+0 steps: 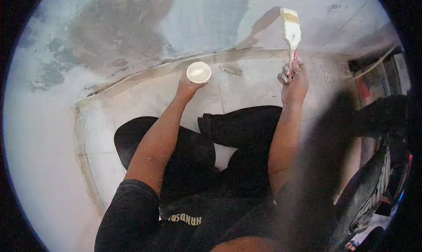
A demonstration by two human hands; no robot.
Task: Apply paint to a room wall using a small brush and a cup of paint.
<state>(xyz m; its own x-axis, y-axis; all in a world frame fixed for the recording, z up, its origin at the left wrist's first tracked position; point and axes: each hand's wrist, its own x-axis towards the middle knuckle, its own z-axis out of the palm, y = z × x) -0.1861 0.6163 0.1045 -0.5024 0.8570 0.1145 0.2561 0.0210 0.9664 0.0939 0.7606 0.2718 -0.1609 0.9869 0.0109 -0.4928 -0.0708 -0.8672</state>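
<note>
A round, light-coloured cup (198,72) is gripped in my left hand (188,87), and pale liquid, likely paint, shows inside it. My right hand (296,82) is closed on the handle of a flat paintbrush (291,29), whose ferrule and handle are coated in white; its bristle end points up towards the wall (204,21). White smears cover some fingers of that hand. The wall is partly whitish, with grey and brownish patches, and the brush casts a shadow on it. Whether the bristles touch the wall I cannot tell.
Pale floor tiles (145,103) run to the wall's foot, where a small flat scrap (231,69) lies. At the right edge are a dark opening with a pale pole (376,62) and dark, blurred shapes. Part of a person's clothing (366,189) seems to show at lower right.
</note>
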